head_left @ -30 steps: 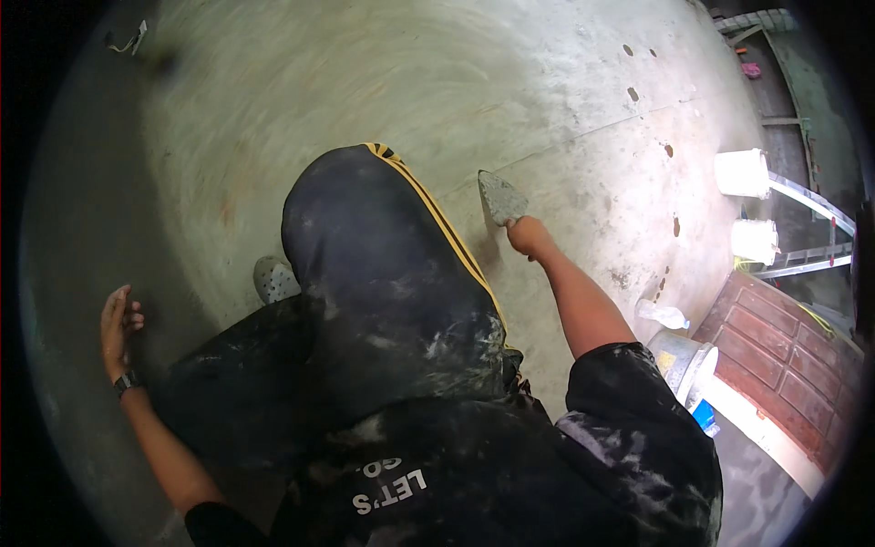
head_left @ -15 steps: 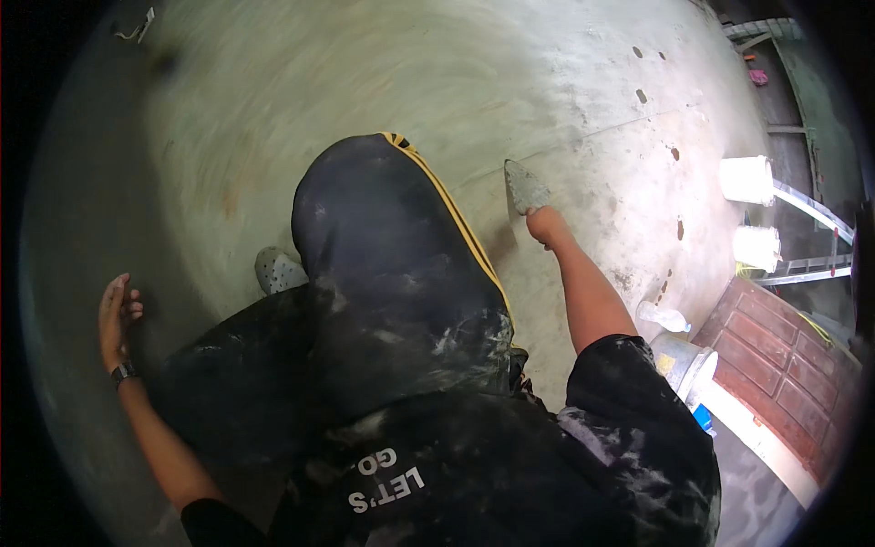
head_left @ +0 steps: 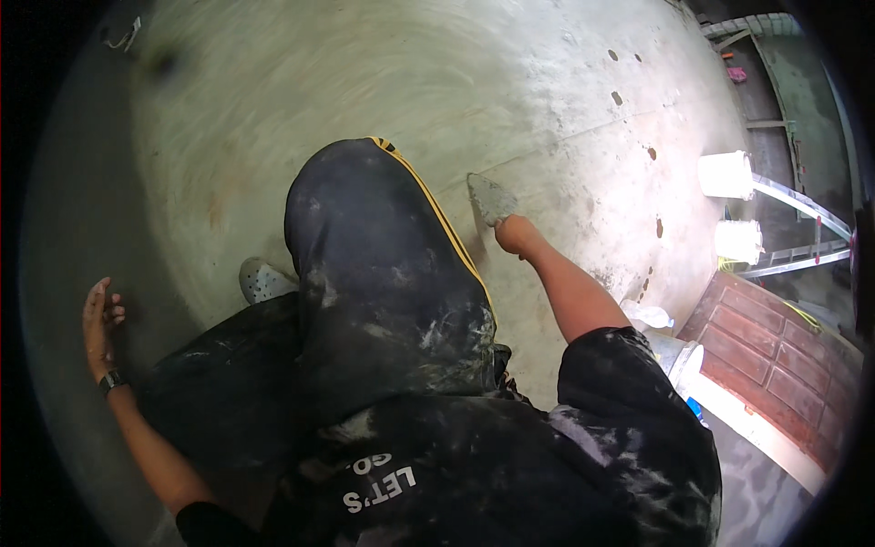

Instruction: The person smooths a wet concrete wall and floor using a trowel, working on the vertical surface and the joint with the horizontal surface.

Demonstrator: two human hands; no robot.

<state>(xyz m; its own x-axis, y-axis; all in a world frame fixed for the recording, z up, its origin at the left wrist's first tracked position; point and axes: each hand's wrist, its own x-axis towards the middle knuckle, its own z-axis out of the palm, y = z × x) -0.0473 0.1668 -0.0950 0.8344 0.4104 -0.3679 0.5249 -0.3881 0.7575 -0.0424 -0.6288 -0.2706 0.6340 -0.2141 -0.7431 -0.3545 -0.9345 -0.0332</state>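
A grey pointed trowel [head_left: 493, 199] is in my right hand [head_left: 517, 235], its fingers wrapped round the handle, which they hide. The blade points up and left, over the pale plastered surface [head_left: 410, 82] beyond my bent knee. I cannot tell whether the blade touches that surface. My left hand [head_left: 102, 319] is out at the far left with fingers loosely curled and apart, holding nothing. It is near the shaded grey area along the left side. A dark watch [head_left: 111, 380] circles that wrist.
Two white buckets [head_left: 726, 175] stand at the right beside a metal ladder [head_left: 802, 261]. Nearer are a brown panelled door [head_left: 775, 360] lying flat, a grey-white bucket [head_left: 676, 360] and a white plastic bottle [head_left: 646, 315]. A perforated shoe [head_left: 265, 281] shows left of my knee.
My right hand and the trowel have shifted left and slightly down in the picture. Much of the scene has slid left too, as the view moved. My left hand keeps its pose.
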